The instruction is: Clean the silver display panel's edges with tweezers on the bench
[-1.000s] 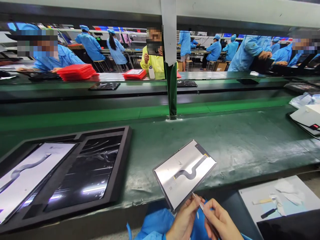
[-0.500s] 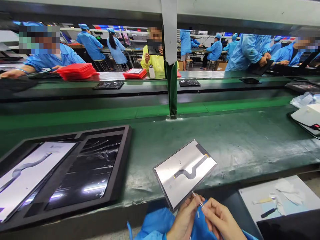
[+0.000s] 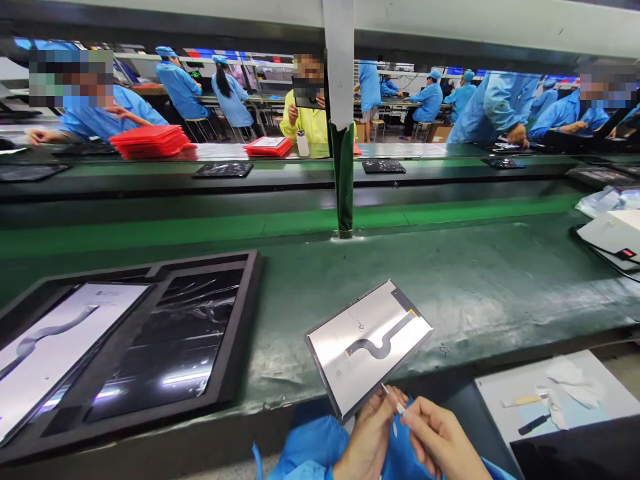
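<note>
A display panel (image 3: 340, 373) with a silvery back and a dark, curved ribbon cable (image 3: 383, 350) is tilted over the front edge of the green bench. My left hand (image 3: 367, 427) is closed at its lower right edge, with thumb and fingers pressed together there. My right hand (image 3: 435, 430) pinches a thin white stick-like piece (image 3: 393, 397), whose tip points at the panel's lower edge near my left fingertips. Whether the tip touches the panel, I cannot tell.
A dark foam tray (image 3: 253, 320) at left holds another panel (image 3: 95, 333) and a glossy black sheet (image 3: 175, 340). A white board (image 3: 597, 373) with small tools lies at right. A post (image 3: 345, 180) rises mid-bench. Across the line, several people work near red stacks (image 3: 150, 141).
My hands and the panel hold almost the same pose. Across the line, black panels have shifted slightly right, and the co-worker at far left has raised a hand towards the face.
</note>
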Motion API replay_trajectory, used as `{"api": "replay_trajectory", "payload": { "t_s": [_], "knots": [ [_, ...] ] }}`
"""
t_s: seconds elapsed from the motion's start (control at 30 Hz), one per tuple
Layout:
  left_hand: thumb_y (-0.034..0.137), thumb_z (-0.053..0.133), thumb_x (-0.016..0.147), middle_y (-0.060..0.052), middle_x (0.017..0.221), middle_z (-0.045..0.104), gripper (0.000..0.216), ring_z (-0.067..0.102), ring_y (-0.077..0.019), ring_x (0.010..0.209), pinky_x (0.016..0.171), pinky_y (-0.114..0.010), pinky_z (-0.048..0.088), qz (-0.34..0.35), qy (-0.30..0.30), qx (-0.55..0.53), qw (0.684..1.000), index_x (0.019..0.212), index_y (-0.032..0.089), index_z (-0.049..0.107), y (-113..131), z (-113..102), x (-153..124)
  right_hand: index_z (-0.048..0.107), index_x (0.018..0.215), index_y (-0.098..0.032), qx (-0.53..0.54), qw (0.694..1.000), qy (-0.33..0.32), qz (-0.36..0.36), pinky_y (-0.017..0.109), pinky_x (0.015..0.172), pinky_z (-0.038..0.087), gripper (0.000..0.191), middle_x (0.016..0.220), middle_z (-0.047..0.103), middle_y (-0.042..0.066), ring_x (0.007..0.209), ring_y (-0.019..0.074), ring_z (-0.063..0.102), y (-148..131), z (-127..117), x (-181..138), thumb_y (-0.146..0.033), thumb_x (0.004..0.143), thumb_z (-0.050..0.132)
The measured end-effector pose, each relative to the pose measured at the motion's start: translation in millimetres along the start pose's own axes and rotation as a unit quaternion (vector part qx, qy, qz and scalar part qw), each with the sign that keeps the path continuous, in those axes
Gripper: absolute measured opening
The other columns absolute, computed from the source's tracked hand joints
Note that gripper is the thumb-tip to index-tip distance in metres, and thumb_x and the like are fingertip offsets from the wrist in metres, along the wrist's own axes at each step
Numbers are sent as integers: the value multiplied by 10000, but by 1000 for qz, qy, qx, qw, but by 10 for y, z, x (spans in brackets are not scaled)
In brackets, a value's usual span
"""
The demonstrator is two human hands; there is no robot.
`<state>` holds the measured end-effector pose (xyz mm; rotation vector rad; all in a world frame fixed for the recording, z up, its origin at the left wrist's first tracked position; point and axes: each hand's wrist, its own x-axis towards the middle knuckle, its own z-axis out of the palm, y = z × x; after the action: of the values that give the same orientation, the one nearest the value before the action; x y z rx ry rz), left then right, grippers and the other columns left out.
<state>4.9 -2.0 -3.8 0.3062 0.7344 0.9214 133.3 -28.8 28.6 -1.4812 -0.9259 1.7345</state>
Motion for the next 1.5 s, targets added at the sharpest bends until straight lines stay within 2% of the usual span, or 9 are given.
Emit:
{"api": "replay_trajectory", "payload": {
  "t_s": [0.13,0.3,0.4,0.57,0.8,1.0,1.1,1.23,1.5],
  "knots": [
    [472,916,579,-43,787,703,455,583,-146,697,823,-311,421,-22,-3,3,1000,865,160,751,45,-39,-29,558,754,-175,68,997,-35,22,163,307,160,648,343,397,-115,267,18,218,9,7,7,-821,707,587],
    [458,913,593,-23,734,668,383,597,-164,765,831,-295,413,-4,7,0,1000,723,158,713,31,-15,-11,452,728,-219,55,998,-16,13,146,313,165,630,407,500,-92,282,20,285,35,44,6,-827,682,610],
    [473,904,601,-17,729,653,392,576,-148,724,796,-289,413,2,3,-3,1000,675,154,688,29,13,-7,470,708,-209,49,999,-10,4,145,323,193,615,437,509,-87,301,19,312,47,42,13,-796,681,650],
    [489,916,568,-39,772,689,475,570,-140,663,764,-308,418,-16,2,-6,1000,850,147,746,61,-28,-49,524,737,-190,107,993,-39,36,156,322,167,634,335,396,-114,271,20,243,67,59,19,-817,690,611],
    [464,910,598,9,686,620,395,560,-133,728,773,-263,395,6,25,-14,1000,661,164,661,-12,-39,-5,459,744,-218,33,999,-10,-1,160,345,221,621,465,527,-76,321,38,351,80,63,-6,-803,666,655],
    [481,913,580,-38,751,675,454,571,-151,695,750,-299,396,-15,2,-2,1000,825,144,734,52,-97,-51,481,681,-202,109,993,-49,20,181,355,157,621,364,394,-108,298,20,223,45,100,18,-805,692,629],
    [452,921,579,-42,723,671,415,577,-159,709,770,-301,391,-16,6,8,1000,768,136,729,56,-121,-57,462,709,-216,109,992,-54,23,175,353,171,623,374,431,-100,307,33,266,113,133,14,-821,693,609],
    [503,906,577,-19,713,643,429,572,-157,738,770,-284,382,3,26,13,1000,676,155,677,-6,-119,-23,456,725,-217,54,998,-11,0,168,379,226,605,479,529,-67,369,43,366,178,128,-6,-781,680,671],
    [491,899,599,-46,723,669,431,556,-144,652,724,-294,405,-23,2,44,999,785,134,746,193,-124,-116,540,726,-191,103,993,-51,38,201,379,166,675,345,432,-81,318,51,268,169,207,18,-862,662,583]
  ]
}}
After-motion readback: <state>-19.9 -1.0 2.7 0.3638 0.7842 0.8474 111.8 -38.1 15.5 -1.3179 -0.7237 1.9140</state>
